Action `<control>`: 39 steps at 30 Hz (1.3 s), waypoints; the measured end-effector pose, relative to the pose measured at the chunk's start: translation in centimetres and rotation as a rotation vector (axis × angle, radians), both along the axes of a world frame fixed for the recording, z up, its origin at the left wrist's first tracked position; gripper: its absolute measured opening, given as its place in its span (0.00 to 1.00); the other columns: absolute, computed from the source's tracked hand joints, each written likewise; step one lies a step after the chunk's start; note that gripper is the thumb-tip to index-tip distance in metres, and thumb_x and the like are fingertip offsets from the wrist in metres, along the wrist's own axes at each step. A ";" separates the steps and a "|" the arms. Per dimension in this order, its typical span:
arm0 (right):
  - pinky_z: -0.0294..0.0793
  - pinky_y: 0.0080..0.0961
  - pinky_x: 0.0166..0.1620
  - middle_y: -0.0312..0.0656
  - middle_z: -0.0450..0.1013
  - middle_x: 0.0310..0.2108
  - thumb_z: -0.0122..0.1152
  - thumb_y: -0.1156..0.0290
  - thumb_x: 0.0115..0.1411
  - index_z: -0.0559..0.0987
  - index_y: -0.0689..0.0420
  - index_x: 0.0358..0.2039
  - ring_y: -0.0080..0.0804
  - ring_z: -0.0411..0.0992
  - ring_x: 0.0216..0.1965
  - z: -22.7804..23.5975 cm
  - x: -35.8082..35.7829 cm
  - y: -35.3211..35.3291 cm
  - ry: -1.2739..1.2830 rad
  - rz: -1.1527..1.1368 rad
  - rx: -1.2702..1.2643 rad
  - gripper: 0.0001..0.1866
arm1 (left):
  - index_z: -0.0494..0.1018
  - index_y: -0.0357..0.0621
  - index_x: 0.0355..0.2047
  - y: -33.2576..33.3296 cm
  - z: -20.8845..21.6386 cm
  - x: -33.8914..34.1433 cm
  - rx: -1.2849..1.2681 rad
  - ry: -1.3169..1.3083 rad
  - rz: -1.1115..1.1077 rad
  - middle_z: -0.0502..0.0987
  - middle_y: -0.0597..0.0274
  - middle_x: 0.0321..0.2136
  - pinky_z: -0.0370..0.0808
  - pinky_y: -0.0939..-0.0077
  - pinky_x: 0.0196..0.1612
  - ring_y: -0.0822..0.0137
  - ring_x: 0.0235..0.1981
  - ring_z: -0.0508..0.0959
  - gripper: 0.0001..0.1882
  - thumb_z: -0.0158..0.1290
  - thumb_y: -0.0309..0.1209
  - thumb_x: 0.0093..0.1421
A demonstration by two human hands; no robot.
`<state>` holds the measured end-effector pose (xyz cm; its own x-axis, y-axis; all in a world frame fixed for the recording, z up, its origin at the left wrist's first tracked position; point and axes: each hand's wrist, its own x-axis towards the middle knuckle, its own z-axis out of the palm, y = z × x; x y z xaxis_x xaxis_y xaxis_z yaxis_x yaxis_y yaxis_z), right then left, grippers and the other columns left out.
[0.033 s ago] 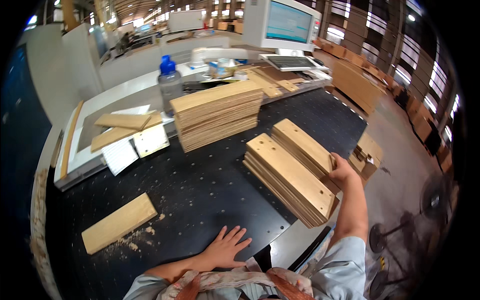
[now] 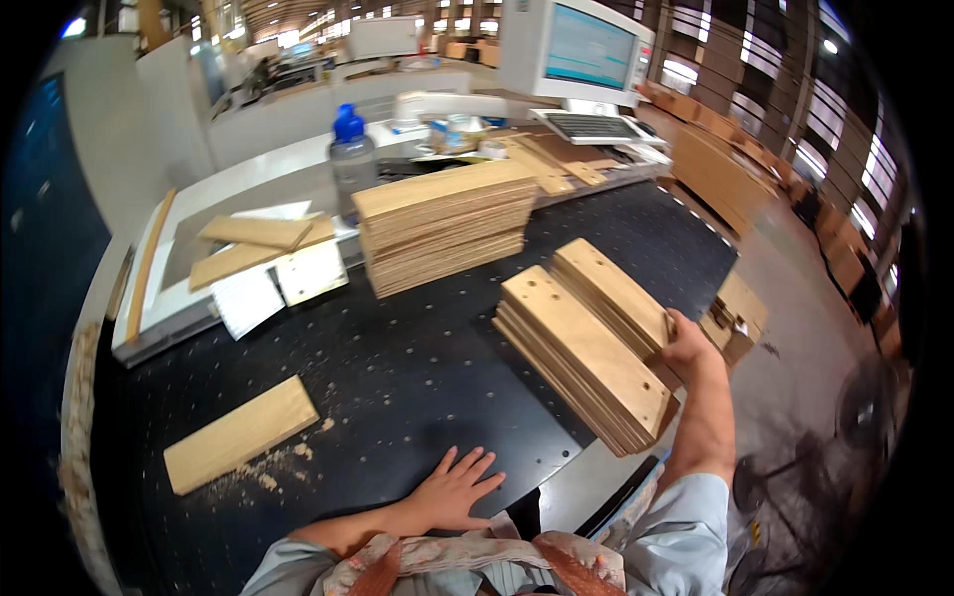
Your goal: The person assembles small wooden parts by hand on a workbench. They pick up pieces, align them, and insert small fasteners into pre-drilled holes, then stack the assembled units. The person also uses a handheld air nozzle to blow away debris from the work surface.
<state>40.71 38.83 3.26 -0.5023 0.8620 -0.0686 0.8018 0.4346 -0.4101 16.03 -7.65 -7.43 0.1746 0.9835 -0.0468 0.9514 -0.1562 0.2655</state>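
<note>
Near the left edge of the black table (image 2: pixel 397 377) lies a single plank (image 2: pixel 240 433) with sawdust. My left hand (image 2: pixel 455 491) rests open and flat at the near edge. My right hand (image 2: pixel 688 343) grips the rear panel stack (image 2: pixel 613 291) at the right edge, beside the front stack (image 2: pixel 586 358). I think these could slide off, because they overhang. A blue-capped bottle (image 2: pixel 351 154) stands at the far edge; its label I cannot see.

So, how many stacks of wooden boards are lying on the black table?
3. The tall stack lies at the far edge, the front stack near the right edge, and the rear stack is under the right hand. More may be hidden.
</note>
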 end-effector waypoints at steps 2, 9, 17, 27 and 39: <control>0.68 0.38 0.59 0.52 0.68 0.56 0.72 0.70 0.30 0.62 0.47 0.64 0.50 0.65 0.59 -0.9 0.6 1.8 -0.031 -0.031 -0.058 0.53 | 0.57 0.54 0.66 0.1 0.1 0.1 0.030 -0.022 -0.006 0.50 0.47 0.68 0.41 0.39 0.67 0.48 0.70 0.46 0.45 0.52 0.62 0.54; 0.63 0.45 0.63 0.50 0.55 0.65 0.74 0.76 0.32 0.53 0.39 0.68 0.53 0.53 0.66 -0.8 -2.1 1.8 -0.323 -0.167 -0.038 0.61 | 0.59 0.52 0.65 -0.3 -0.9 -0.3 0.077 -0.120 -0.007 0.51 0.49 0.67 0.43 0.41 0.67 0.50 0.69 0.49 0.43 0.54 0.58 0.54; 0.56 0.45 0.65 0.50 0.59 0.64 0.69 0.74 0.38 0.57 0.48 0.66 0.51 0.53 0.67 6.5 -9.3 -4.2 0.023 0.191 0.735 0.52 | 0.71 0.44 0.52 -2.1 -1.4 -9.2 0.473 -1.267 0.331 0.73 0.59 0.49 0.76 0.74 0.47 0.69 0.47 0.77 0.20 0.58 0.27 0.58; 0.63 0.49 0.59 0.46 0.71 0.50 0.67 0.74 0.40 0.73 0.55 0.52 0.48 0.66 0.57 4.1 -28.6 -27.0 0.211 1.052 0.642 0.33 | 0.60 0.34 0.57 -3.2 -0.1 -33.5 0.660 -1.898 1.264 0.73 0.54 0.45 0.75 0.63 0.47 0.59 0.44 0.75 0.28 0.56 0.25 0.59; 0.70 0.39 0.51 0.46 0.74 0.40 0.63 0.76 0.47 0.77 0.58 0.42 0.48 0.70 0.46 -2.1 -42.7 -30.5 0.465 1.094 0.412 0.18 | 0.70 0.40 0.42 5.9 -3.1 -38.2 0.764 -2.241 1.002 0.77 0.60 0.35 0.78 0.70 0.41 0.65 0.36 0.78 0.08 0.54 0.24 0.62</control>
